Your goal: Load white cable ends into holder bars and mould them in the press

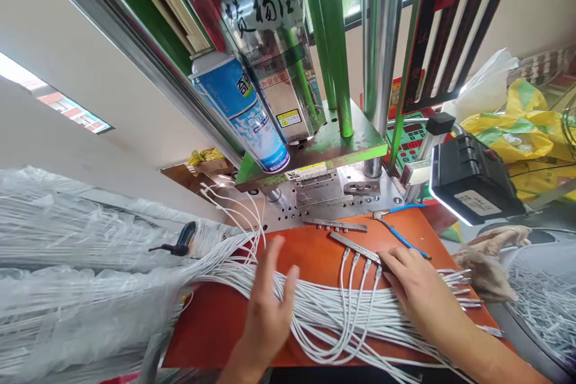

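My left hand (270,306) is raised over the white cables (315,306), its fingers apart and nothing in it. My right hand (414,288) has its fingertips on the right end of a narrow metal bar (355,247). Several white cables with clear connectors (368,265) are attached along the bar's front edge and loop down over the bundle. Behind it lies a second metal bar (335,225) with small blocks on its edge. Blue-handled pliers (400,237) rest open to the right of the bars.
A green-framed press (355,138) stands behind the orange board (211,336), with a blue spray can (252,114) on it. A black work lamp (477,177) is at the right. Plastic-wrapped cables (81,276) fill the left; a bin of scraps (544,306) sits right.
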{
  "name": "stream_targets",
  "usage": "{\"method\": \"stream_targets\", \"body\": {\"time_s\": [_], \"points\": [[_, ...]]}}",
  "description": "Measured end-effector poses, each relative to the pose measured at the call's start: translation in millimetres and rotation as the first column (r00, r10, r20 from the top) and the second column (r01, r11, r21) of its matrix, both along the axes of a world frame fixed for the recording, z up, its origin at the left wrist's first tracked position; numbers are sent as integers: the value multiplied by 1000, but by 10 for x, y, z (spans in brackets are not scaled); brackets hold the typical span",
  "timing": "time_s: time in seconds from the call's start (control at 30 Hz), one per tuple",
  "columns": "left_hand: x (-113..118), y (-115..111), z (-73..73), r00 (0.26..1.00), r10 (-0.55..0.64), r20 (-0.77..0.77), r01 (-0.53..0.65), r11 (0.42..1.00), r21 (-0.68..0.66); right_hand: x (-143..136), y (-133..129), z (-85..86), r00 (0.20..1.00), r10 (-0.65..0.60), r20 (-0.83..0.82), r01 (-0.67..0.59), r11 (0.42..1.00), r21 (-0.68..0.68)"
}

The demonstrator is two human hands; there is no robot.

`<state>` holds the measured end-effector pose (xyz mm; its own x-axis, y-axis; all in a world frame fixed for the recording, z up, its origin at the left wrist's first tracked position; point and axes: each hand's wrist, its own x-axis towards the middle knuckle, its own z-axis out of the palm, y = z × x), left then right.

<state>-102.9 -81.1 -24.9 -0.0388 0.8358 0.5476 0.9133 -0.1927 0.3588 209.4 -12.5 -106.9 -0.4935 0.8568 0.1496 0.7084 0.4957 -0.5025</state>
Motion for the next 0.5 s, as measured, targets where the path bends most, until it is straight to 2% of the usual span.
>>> {"method": "stream_targets", "body": {"time_s": [0.03, 0.07, 0.1, 0.13, 0.2, 0.3, 0.37, 0.4, 0.5], "points": [[245, -85, -113, 961, -261, -88, 245, 957, -156, -19, 0, -21, 1000, -2, 19, 2, 1000, 11], [474, -147, -222, 914, -385, -129, 349, 906, -238, -35, -1, -34, 1000, -2, 18, 2, 1000, 16], [665, -181, -323, 878, -451, -160, 402, 876, -266, -44, 0, -41, 1000, 3, -2, -3, 1000, 10], [807, -190, -415, 857, -482, -181, 424, 860, -285, -45, 5, -41, 999, 8, -38, -8, 1000, -1], [938, -155, -573, 841, -492, -225, 436, 863, -256, -24, 45, -20, 992, 5, -127, -8, 1000, -19], [893, -64, -712, 792, -499, -352, 503, 860, -87, 5, 237, 86, 972, -2, -236, -3, 1000, -21], [818, 35, -695, 775, -462, -431, 526, 850, 36, -45, 491, 211, 955, 16, -296, -14, 1000, 11], [781, 114, -645, 774, -449, -446, 523, 851, 50, -105, 657, 284, 945, 30, -326, -15, 999, 48], [666, 526, -380, 779, -462, -425, 486, 872, -57, -430, 1254, 511, 916, 59, -397, 14, 984, 178]]}}
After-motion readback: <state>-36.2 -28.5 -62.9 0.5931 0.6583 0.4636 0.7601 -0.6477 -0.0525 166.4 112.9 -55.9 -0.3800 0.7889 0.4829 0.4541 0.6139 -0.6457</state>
